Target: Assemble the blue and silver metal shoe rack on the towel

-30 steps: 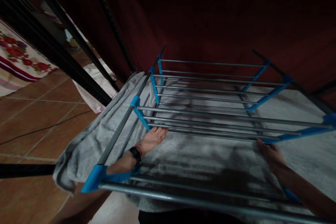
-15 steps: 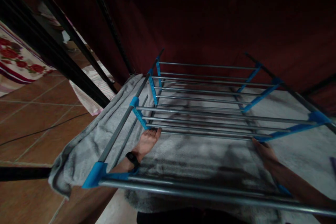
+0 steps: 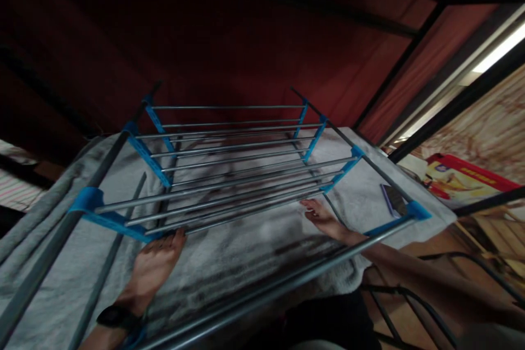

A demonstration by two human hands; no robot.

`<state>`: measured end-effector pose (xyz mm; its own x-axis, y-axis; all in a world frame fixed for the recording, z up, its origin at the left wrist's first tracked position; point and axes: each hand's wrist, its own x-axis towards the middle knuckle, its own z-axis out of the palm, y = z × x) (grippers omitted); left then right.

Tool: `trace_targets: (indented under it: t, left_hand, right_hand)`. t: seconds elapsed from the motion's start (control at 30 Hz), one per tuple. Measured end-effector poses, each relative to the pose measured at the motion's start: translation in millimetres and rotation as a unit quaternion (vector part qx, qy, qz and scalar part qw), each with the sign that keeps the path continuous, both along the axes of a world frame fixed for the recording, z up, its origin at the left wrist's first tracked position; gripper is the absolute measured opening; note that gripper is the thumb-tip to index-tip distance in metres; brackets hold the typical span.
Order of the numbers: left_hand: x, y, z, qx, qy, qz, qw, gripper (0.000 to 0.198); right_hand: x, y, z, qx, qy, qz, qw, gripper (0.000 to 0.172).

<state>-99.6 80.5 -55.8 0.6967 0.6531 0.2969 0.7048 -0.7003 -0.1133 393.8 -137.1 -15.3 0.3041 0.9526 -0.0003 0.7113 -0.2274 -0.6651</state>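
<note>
While a striped cloth (image 3: pixel 18 175) is showing at the far left edge, dim and partly cut off, a grey blanket (image 3: pixel 229 246) is spreading from beside it across most of the lower view, its left border bunching into folds. Next along, the left hand (image 3: pixel 158 260), wearing a dark wristwatch (image 3: pixel 116 317), is reaching up from the bottom edge; its fingers are curling over the left end of a rod, just beside a blue bracket (image 3: pixel 115 222), so it is grasping the rack (image 3: pixel 225 184) at that point. That rack, of grey metal rods and blue joints, is resting on the blanket in mid-view, its groups of rods running between two side tubes. Behind it a dark red curtain (image 3: pixel 229 49) is hanging. Right of middle, the right hand (image 3: pixel 322 216) is holding its fingers loosely spread near the other end of the same rod, below a second blue bracket (image 3: pixel 339 176); it is gripping nothing visible, and contact with the rod cannot be told. Further right, a small dark object (image 3: pixel 394 201) with a purple edge is lying on the blanket; beyond, a red and yellow box (image 3: pixel 467 178) is showing. At lower right, a black metal frame (image 3: pixel 404 291) is curving beneath the right forearm.
</note>
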Motion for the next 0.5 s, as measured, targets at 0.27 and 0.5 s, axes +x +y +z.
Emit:
trace_targets:
  t: [0.27,0.5]
  left_hand:
    - [3,1,-0.2,0.001,-0.008,0.015,1.000,0.038]
    - [4,-22,36.0,-0.085,-0.054,0.027,0.995,0.031]
  right_hand:
    - [-114,94,18.7,-0.034,-0.218,0.278,0.935,0.048]
    - [-159,124,10.9,-0.137,-0.245,0.301,0.911,0.050]
